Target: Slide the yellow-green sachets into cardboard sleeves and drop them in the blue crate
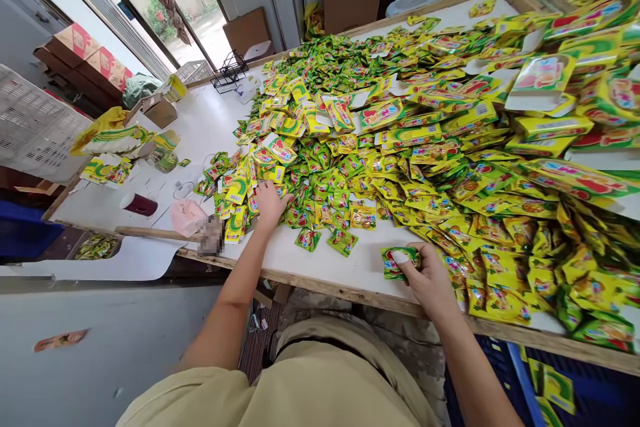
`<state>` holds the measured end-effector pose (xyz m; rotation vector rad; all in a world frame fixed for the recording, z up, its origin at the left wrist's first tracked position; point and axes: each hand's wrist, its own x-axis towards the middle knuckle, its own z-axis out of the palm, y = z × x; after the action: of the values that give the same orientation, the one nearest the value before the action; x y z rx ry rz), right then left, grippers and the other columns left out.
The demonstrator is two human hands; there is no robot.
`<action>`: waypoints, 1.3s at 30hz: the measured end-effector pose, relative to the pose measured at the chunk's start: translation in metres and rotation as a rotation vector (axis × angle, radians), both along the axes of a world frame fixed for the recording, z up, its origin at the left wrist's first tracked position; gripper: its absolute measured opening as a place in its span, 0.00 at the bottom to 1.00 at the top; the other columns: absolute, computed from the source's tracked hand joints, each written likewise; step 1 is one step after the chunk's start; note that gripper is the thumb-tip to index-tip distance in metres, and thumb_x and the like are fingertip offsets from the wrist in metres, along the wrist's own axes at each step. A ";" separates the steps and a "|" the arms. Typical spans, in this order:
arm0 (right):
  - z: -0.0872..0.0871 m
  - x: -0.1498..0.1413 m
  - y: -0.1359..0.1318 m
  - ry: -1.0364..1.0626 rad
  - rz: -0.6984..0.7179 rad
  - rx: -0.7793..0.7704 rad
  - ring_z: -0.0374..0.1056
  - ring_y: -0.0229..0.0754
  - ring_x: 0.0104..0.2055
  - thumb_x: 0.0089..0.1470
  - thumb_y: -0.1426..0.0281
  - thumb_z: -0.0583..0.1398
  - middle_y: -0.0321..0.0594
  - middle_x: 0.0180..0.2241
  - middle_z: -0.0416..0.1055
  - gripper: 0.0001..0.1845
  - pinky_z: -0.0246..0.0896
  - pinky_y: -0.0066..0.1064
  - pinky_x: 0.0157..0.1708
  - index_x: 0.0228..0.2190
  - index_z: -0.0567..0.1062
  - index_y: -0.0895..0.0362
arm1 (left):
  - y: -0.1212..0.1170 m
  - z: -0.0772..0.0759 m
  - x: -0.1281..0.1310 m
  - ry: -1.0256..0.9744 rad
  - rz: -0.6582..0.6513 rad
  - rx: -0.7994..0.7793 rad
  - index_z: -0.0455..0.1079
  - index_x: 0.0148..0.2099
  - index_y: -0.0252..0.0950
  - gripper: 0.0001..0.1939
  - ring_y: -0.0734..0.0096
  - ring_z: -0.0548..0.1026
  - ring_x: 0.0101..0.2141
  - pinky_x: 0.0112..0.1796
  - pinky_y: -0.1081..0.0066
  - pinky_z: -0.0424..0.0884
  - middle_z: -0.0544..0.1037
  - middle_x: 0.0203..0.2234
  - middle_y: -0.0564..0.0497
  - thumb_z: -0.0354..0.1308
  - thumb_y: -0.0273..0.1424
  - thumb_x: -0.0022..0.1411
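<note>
My left hand [271, 205] reaches into the heap at its near left side, thumb held apart from the fingers. Its fingertips rest against a small yellow-green carton [274, 175], and I see nothing gripped in it. Near the table's front edge, my right hand [431, 278] pinches green candy packets [396, 261] with thumb and fingers; they look like a small stack, but I cannot tell how many. Loose green packets [343, 241] lie on the white tabletop between my hands. A yellow packet [363, 217] lies just behind them.
Yellow packets [505, 267] lie in overlapping rows at right, with flat cartons [543, 80] on top. At left are a dark red cup [139, 204], a pink bag [186, 216], a clear jar [163, 159] and a black wire rack [230, 72]. A blue crate [515, 373] sits below the wooden edge.
</note>
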<state>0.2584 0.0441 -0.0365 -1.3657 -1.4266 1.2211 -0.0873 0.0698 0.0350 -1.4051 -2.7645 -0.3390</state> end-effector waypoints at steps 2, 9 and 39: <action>0.000 -0.002 -0.002 -0.009 0.035 -0.056 0.58 0.37 0.20 0.46 0.51 0.64 0.33 0.23 0.65 0.22 0.56 0.30 0.17 0.33 0.69 0.54 | 0.005 -0.002 -0.004 0.023 -0.006 -0.090 0.63 0.53 0.30 0.26 0.47 0.68 0.53 0.50 0.58 0.65 0.71 0.50 0.32 0.64 0.35 0.56; 0.004 0.013 -0.006 0.099 -0.074 -0.190 0.60 0.37 0.22 0.43 0.51 0.65 0.36 0.26 0.67 0.25 0.58 0.28 0.14 0.36 0.71 0.55 | -0.018 0.042 -0.006 -0.074 -0.201 0.166 0.68 0.52 0.36 0.17 0.55 0.75 0.46 0.48 0.60 0.68 0.77 0.46 0.40 0.52 0.22 0.60; 0.018 0.043 0.022 -0.321 -0.054 0.067 0.58 0.39 0.24 0.52 0.59 0.57 0.34 0.26 0.66 0.13 0.53 0.30 0.27 0.35 0.67 0.55 | -0.039 -0.045 0.175 -0.588 -0.844 0.170 0.62 0.51 0.36 0.28 0.57 0.72 0.44 0.44 0.61 0.69 0.72 0.43 0.44 0.68 0.34 0.50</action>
<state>0.3010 0.0663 -0.0183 -1.5946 -1.6210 0.9396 0.0880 0.0309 -0.0100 -2.6906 -2.1826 -1.1168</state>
